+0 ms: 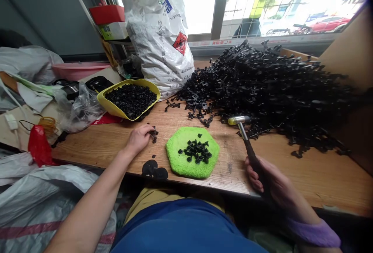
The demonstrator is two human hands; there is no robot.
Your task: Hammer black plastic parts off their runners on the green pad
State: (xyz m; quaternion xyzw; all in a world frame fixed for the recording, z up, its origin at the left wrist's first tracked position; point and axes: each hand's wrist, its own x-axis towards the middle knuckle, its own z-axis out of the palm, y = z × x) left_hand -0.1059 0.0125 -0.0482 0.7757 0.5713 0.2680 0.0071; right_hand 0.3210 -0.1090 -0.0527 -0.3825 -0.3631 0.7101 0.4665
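My right hand (272, 177) is wrapped round the dark handle of a small hammer (242, 125). Its double-faced head, one end yellow, is raised near the big black heap. On the wooden table, my left hand (140, 138) has its fingers closed on a small cluster of black plastic pieces (154, 136); the fingertips are partly hidden. Between the two hands lies a green six-sided fluffy pad (177, 165). Loose black button-like plastic parts (198, 151) are gathered in its middle. Flat black discs (151, 168) lie near the table's front edge, left of the pad.
A large heap of black plastic parts on runners (262, 86) fills the back right. At the back left stand a yellow scoop-shaped container (116, 111) full of small black parts and a tall white woven sack (163, 51). A clear plastic bag (80, 107) lies farther left.
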